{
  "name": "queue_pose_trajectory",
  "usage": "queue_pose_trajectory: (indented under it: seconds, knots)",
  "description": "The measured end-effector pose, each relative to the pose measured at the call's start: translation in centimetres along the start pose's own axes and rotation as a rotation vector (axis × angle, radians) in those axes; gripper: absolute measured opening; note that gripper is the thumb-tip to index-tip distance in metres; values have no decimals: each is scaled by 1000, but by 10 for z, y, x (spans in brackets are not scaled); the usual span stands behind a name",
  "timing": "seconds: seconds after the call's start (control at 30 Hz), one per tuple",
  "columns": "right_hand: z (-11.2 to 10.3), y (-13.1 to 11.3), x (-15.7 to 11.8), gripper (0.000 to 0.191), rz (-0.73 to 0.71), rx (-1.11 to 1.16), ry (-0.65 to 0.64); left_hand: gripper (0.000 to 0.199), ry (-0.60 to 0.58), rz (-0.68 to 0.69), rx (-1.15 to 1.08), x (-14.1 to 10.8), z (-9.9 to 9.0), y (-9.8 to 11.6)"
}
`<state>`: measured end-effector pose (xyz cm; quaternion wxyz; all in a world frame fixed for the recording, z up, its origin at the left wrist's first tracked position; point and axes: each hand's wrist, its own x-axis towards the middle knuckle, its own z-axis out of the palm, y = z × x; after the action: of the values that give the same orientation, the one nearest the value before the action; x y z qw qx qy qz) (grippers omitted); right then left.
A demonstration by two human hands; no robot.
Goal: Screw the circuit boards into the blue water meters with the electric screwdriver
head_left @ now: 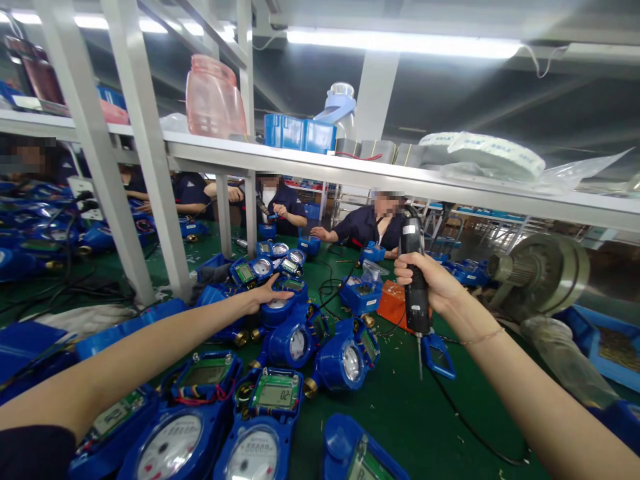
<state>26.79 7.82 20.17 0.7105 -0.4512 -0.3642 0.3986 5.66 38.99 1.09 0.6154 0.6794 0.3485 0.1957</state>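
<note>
My right hand (425, 277) is wrapped round a black electric screwdriver (416, 300), held upright with its thin bit pointing down above the green bench. My left hand (270, 293) reaches forward over a blue water meter (283, 301), thumb and fingers apart, lying on or just over it; exact contact is hard to make out. Around it stand several more blue water meters with round dials and small display boards, among them one meter (345, 363) nearer the middle and one (273, 400) whose display is lit. Below the bit lies a blue frame-shaped cover (439, 355).
An orange box (393, 305) sits behind the screwdriver. At right are a metal blower (545, 273) and a blue bin of screws (610, 347). A white shelf (350, 170) crosses overhead on posts. Cables and loose screws lie on the green bench (400, 413). Co-workers sit opposite.
</note>
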Motion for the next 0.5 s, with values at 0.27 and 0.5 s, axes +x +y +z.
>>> queue_pose_trajectory:
  seconds: [0.27, 0.5]
  knots:
    - [-13, 22, 10, 34, -16, -69, 17, 31, -91, 24, -41, -7, 3, 2]
    - [-14, 27, 0, 34, -55, -150, 30, 31, 11, 81, -52, 10, -11, 16]
